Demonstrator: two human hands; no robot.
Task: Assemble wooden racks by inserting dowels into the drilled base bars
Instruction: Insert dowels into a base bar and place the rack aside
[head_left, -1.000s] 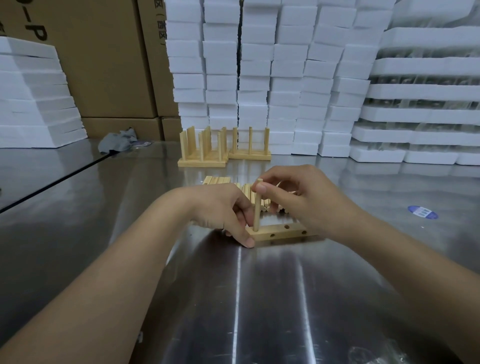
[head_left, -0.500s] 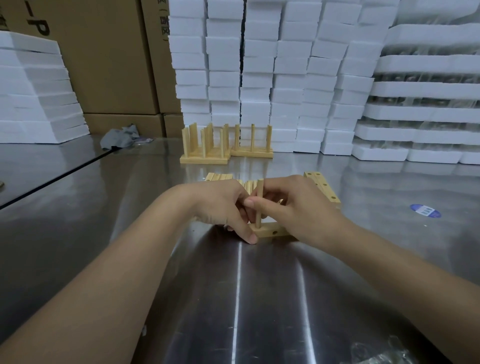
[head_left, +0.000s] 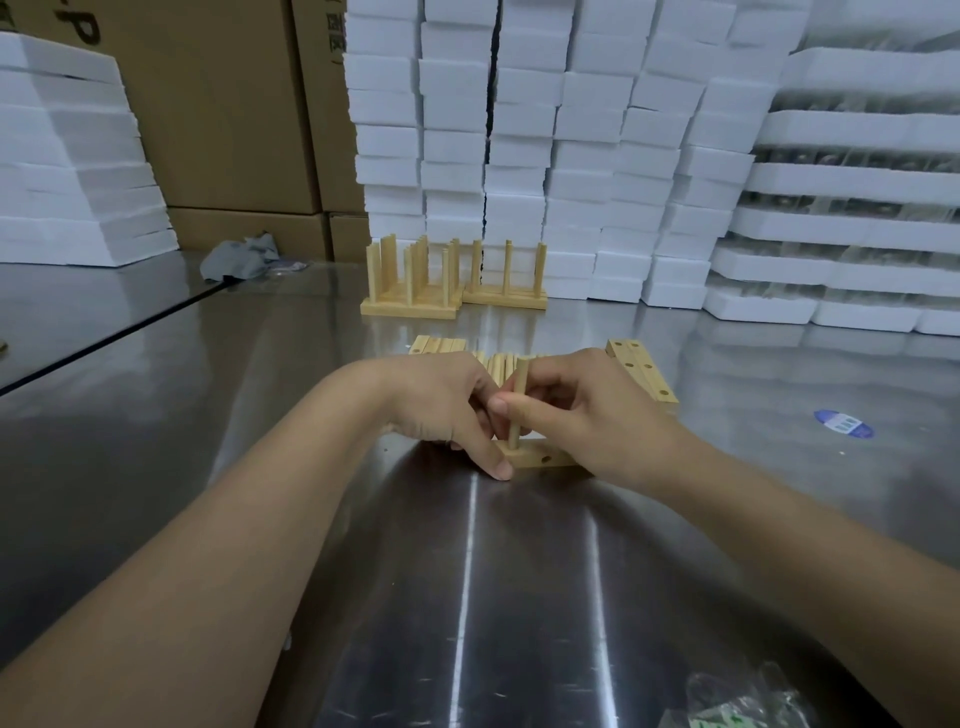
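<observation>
Head view: a single wooden dowel (head_left: 520, 379) stands upright in the leftmost hole of a base bar (head_left: 543, 460). The bar lies flat on the steel counter (head_left: 467, 597), just ahead of the person and near the middle of it. One open hole shows on the bar's near face, to the right of the dowel; the bar's right end is hidden under the right wrist.

The right hand (head_left: 587, 415) pinches the dowel around mid-height, with the thumb across its near side and the fingers (head_left: 550, 376) curled round behind it. The left hand (head_left: 441, 410) holds the bar's left end. Its thumb points down against the near corner and touches the counter, and its other fingers are curled in close beside the dowel's foot.

Just behind the hands lies a row of loose dowels (head_left: 441, 345), side by side. To the right of them are two spare drilled bars (head_left: 641, 371), lying touching and at an angle.

Farther back stand two finished racks (head_left: 415, 283) next to each other, with their dowels upright. Behind them rise stacks of white foam blocks (head_left: 519, 130), which run on to the right, and another stack sits at far left. Cardboard boxes (head_left: 223, 104) fill the gap between the stacks, and a grey cloth (head_left: 239, 262) lies below them. A blue sticker (head_left: 842, 423) is on the counter well to the right. A crumpled clear plastic bag (head_left: 737, 701) lies at the near right edge.
</observation>
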